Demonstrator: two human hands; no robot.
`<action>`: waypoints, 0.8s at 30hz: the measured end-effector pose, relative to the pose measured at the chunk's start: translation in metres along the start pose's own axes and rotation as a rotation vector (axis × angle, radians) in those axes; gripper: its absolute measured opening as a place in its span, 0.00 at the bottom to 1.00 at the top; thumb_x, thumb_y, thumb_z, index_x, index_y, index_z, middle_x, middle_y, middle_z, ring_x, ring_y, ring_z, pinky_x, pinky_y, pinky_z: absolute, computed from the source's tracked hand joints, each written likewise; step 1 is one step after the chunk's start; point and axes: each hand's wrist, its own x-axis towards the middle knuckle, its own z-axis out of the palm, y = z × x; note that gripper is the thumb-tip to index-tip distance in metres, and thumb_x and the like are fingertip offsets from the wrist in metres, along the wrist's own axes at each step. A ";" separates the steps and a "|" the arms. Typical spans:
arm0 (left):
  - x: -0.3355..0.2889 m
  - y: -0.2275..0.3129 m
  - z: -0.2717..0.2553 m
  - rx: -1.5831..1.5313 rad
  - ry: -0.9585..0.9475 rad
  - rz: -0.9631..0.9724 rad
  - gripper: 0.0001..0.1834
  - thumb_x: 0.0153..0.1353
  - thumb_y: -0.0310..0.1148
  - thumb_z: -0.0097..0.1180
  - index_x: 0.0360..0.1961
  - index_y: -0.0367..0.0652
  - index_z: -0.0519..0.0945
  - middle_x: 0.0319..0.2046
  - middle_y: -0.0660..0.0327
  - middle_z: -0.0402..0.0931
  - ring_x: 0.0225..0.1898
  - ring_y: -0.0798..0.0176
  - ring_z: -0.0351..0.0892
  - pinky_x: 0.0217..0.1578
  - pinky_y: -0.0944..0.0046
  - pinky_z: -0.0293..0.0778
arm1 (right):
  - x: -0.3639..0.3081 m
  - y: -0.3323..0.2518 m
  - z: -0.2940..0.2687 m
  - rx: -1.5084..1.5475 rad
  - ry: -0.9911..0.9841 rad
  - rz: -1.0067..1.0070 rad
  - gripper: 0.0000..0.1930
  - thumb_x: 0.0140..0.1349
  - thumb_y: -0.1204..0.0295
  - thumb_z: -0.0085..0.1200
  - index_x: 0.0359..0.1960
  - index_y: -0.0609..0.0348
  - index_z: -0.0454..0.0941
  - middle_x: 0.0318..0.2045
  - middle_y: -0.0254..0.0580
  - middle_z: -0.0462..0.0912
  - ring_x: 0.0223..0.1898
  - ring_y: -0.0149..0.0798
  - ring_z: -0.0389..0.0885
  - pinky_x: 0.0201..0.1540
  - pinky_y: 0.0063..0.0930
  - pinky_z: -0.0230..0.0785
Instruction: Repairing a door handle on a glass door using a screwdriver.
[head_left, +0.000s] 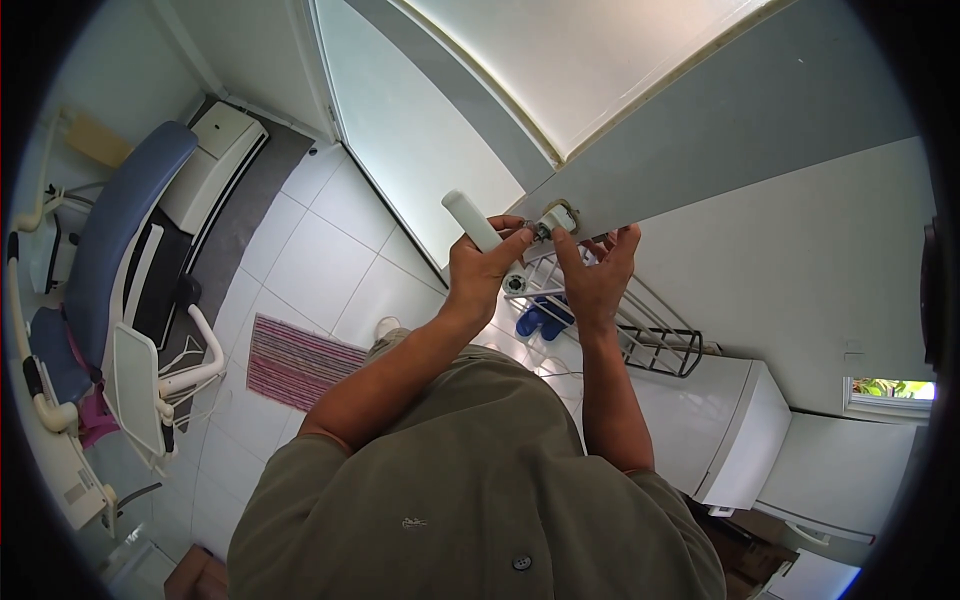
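Note:
My left hand [478, 270] is closed around a white lever door handle [466, 215], which is off the door. The handle's round end [515, 283] shows below my fingers. At my left fingertips is a small dark metal part [541, 232], against a white lock fitting [558, 216] set in the grey door [690, 150]. My right hand [598, 280] has its thumb pressed on that fitting. Its other fingers reach around the door's lower edge, partly hidden, with one fingertip raised.
Beyond the door stands a metal rack [660, 345] with blue slippers [543, 317] near it. A striped mat [300, 362] lies on the white tiles. At the left is a blue padded chair [140, 220] with equipment arms. A white cabinet [690, 420] stands at the right.

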 end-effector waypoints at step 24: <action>0.004 0.004 0.003 -0.036 -0.014 -0.019 0.14 0.54 0.28 0.59 0.39 0.32 0.75 0.30 0.57 0.76 0.30 0.67 0.72 0.29 0.71 0.71 | 0.004 -0.006 0.002 -0.066 0.022 0.096 0.28 0.46 0.73 0.61 0.47 0.64 0.59 0.32 0.47 0.74 0.28 0.36 0.75 0.32 0.26 0.70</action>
